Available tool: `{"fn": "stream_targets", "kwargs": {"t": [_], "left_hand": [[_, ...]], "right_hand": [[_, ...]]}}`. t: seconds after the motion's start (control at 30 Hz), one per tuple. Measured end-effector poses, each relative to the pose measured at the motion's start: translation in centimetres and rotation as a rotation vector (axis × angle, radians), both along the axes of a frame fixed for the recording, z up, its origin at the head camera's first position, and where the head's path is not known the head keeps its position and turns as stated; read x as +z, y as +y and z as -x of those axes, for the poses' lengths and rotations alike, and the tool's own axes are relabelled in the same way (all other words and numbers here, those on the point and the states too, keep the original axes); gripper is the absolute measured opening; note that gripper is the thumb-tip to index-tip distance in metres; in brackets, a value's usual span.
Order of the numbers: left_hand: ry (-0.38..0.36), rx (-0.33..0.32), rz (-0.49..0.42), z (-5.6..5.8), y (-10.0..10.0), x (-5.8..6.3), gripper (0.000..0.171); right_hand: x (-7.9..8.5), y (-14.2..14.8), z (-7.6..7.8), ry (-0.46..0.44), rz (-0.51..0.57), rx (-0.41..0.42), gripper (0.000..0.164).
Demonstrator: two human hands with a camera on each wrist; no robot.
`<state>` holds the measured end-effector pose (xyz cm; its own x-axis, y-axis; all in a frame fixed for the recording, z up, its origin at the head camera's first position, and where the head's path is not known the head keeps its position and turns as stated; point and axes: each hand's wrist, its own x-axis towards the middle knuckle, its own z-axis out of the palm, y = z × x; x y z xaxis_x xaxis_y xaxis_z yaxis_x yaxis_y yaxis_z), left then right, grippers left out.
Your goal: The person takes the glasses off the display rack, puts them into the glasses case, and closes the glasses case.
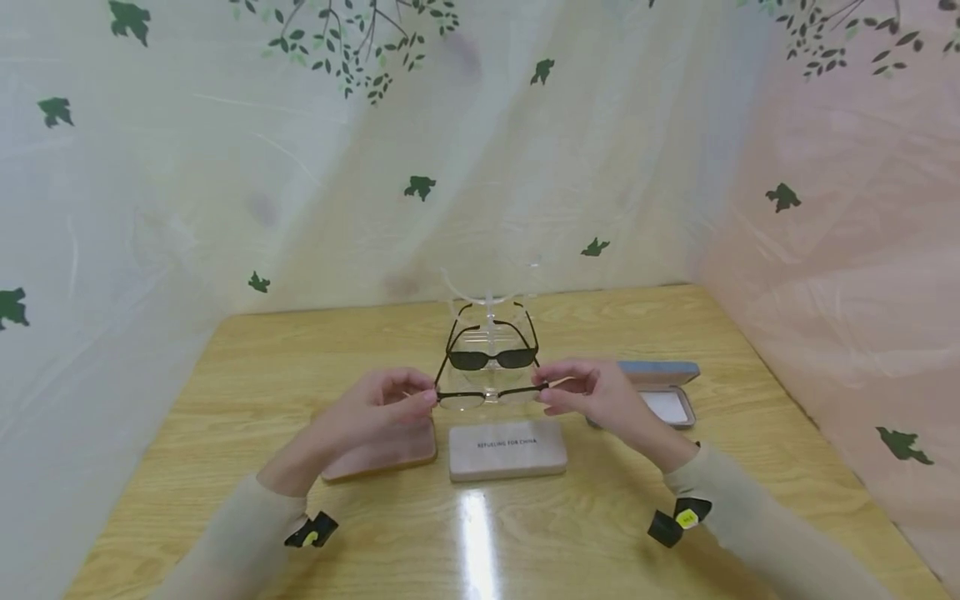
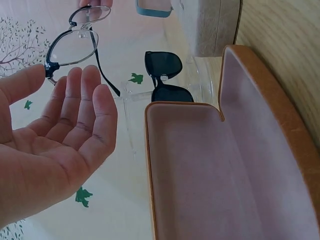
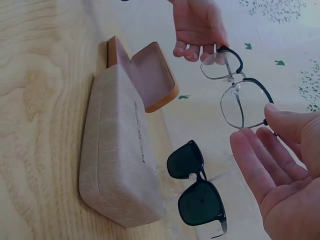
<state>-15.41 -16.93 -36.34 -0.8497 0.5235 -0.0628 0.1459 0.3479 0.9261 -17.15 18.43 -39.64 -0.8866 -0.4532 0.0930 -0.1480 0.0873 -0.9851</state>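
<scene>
Both hands [image 1: 386,398] [image 1: 600,395] pinching clear glasses [image 1: 491,396], brown case [image 2: 195,160] open, lettered case [image 1: 507,454] closed, blue case [image 1: 660,367] open, white interior [image 1: 666,407]

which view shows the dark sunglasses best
The right wrist view: the sunglasses show large there, with nothing in front of them. In the left wrist view, the open case hides part of them; the head view shows them from the front, but smaller.

Dark capitals are spelling out "REFUELING FOR CHINA" across the top of the pale glasses case [image 1: 508,465] lying on the tabletop [image 1: 592,542]. From the right wrist's side, that same lettering is running lengthwise along the case, steeply slanted. A yellow label [image 1: 686,519] is showing on the right wrist's black gadget [image 1: 663,529], its marks looking too small for reading.
</scene>
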Motion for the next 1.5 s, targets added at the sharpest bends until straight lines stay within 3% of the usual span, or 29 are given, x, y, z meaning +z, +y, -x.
{"fn": "stream_targets", "kwargs": {"t": [0.2,0.53,1.0,1.37,1.5], "left_hand": [[0.001,-0.048,-0.008,-0.9,-0.1,-0.2,0.029],[-0.046,-0.098,-0.066,-1.5,-0.4,-1.3,0.027],[-0.056,-0.095,-0.044,-1.4,-0.4,-1.7,0.05],[-0.036,-0.097,-0.018,-1.4,-0.3,-1.6,0.052],[-0.031,-0.087,-0.022,-1.5,-0.3,-1.7,0.052]], "right_hand": [[0.0,0.4,-0.9,0.038,-0.013,0.037,0.028],[-0.1,0.3,-1.2,0.033,-0.002,0.049,0.028],[-0.4,0.1,-1.1,-0.011,0.015,0.039,0.03],[-0.3,0.0,-1.1,0.007,0.075,0.054,0.031],[-0.3,0.0,-1.1,0.014,0.069,0.071,0.025]]}}
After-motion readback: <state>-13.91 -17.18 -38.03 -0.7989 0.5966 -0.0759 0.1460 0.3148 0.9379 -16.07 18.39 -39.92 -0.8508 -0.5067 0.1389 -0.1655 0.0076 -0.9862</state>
